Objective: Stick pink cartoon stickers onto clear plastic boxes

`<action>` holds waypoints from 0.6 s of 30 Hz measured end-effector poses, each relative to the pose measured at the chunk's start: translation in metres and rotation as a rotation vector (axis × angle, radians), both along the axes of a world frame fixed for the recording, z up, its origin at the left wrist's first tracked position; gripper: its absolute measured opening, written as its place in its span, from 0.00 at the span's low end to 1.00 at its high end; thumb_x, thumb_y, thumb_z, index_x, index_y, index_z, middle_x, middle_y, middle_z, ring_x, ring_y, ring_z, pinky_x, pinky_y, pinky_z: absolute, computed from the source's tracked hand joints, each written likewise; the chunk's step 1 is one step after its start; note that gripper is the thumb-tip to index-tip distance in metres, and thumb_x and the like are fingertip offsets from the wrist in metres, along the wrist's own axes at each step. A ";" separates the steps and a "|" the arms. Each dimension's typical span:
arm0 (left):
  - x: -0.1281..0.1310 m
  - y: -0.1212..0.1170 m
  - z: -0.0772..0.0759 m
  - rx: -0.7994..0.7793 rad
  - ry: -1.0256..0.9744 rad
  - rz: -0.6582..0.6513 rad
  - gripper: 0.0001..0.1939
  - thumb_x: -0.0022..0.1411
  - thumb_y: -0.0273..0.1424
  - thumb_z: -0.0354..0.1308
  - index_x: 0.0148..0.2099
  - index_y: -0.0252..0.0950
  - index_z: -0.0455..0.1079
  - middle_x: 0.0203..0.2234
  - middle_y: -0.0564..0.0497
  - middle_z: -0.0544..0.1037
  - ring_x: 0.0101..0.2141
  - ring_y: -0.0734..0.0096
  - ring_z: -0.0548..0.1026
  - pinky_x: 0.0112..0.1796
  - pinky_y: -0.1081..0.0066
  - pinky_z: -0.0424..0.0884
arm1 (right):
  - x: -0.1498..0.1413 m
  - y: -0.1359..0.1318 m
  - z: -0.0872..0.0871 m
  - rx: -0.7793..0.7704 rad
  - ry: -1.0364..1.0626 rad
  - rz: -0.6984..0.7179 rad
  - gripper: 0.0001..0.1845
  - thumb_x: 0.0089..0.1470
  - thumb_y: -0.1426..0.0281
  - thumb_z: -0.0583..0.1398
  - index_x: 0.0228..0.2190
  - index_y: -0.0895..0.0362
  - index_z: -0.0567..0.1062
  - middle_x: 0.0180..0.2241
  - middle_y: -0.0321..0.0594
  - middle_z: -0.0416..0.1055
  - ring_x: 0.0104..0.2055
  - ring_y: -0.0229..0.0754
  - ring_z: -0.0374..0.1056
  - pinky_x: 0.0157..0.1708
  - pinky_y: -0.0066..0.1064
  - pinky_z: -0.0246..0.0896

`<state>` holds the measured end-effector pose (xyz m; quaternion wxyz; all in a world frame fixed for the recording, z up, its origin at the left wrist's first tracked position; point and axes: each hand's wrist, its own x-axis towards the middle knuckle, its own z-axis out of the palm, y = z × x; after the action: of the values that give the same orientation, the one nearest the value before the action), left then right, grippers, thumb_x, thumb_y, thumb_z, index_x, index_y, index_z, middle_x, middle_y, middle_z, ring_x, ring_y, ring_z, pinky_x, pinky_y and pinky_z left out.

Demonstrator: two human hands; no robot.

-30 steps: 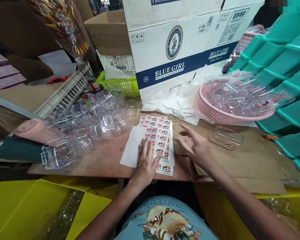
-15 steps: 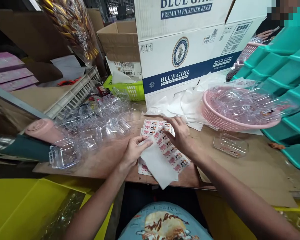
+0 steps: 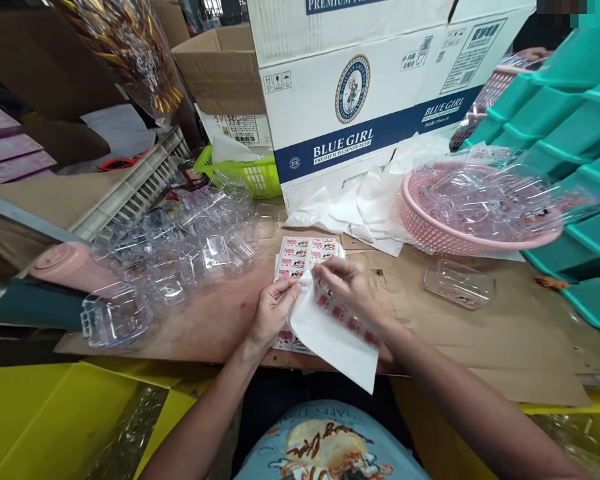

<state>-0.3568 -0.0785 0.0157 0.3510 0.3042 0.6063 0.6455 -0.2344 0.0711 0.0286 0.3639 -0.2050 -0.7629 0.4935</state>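
Observation:
A sticker sheet (image 3: 330, 333) with a white backing and pink cat stickers is lifted off the table. My left hand (image 3: 273, 308) pinches its top corner. My right hand (image 3: 347, 288) is closed on the same sheet just to the right, fingers curled over the printed side. Under them lies a stack of more sticker sheets (image 3: 303, 252) on the wooden board (image 3: 215, 313). A pile of clear plastic boxes (image 3: 180, 247) lies to the left. One clear box (image 3: 460, 283) sits alone to the right.
A pink basket (image 3: 430, 230) full of clear boxes stands at the right, with teal crates (image 3: 565, 133) behind it. A Blue Girl beer carton (image 3: 360, 100) and white paper (image 3: 365, 200) are at the back. A green basket (image 3: 250, 173) sits at its left. Yellow bin (image 3: 55, 420) lies below.
My left hand went from lying flat on the stack to pinching one sheet. Both hands have lifted that sheet, turned it and drawn it toward me.

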 end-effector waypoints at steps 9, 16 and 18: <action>0.014 0.028 0.013 0.053 0.379 0.026 0.25 0.60 0.23 0.55 0.59 0.39 0.71 0.51 0.42 0.73 0.55 0.58 0.69 0.58 0.56 0.63 | 0.011 0.015 0.024 0.352 0.016 -0.257 0.12 0.59 0.64 0.62 0.26 0.56 0.79 0.27 0.42 0.75 0.31 0.44 0.66 0.37 0.39 0.64; 0.028 0.033 0.022 0.190 -0.427 -0.196 0.25 0.51 0.19 0.59 0.53 0.36 0.75 0.51 0.44 0.77 0.56 0.59 0.71 0.61 0.58 0.60 | 0.015 0.010 0.023 -0.046 -0.125 -0.038 0.20 0.56 0.54 0.64 0.43 0.55 0.81 0.39 0.44 0.78 0.40 0.46 0.72 0.38 0.36 0.67; 0.026 0.027 0.024 0.181 -0.397 -0.274 0.27 0.52 0.20 0.60 0.55 0.35 0.73 0.52 0.42 0.76 0.57 0.57 0.71 0.60 0.56 0.61 | 0.018 0.024 0.023 -0.168 -0.117 -0.030 0.21 0.51 0.53 0.66 0.37 0.57 0.81 0.33 0.43 0.77 0.36 0.44 0.71 0.34 0.34 0.66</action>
<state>-0.3309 -0.0510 0.0393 0.5188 0.2812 0.4185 0.6904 -0.2165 0.0954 0.0519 0.3077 -0.2747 -0.7354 0.5377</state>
